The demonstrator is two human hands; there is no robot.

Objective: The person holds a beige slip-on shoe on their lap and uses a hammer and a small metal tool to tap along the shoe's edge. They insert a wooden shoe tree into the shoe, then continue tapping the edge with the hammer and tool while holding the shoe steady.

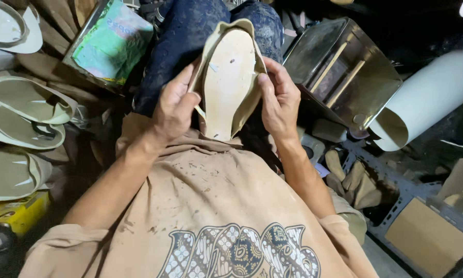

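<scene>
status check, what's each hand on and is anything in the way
Left hand grips the left edge of the beige leather shoe upper on its pale sole-up last. Right hand grips the right edge, thumb pressing the leather. Nothing between hands and shoe.

Floor (437, 144): shoe uppers (28, 103), metal tin (344, 72), paper roll (432, 98).

A flat green and pale-blue printed packet (113, 44) lies tilted at the top left, beside the dark trouser leg. A yellow box (17, 212) with a red patch sits at the lower left edge, under the stacked beige pieces. A plain brown cardboard sheet (430, 238) rests lower right.
</scene>
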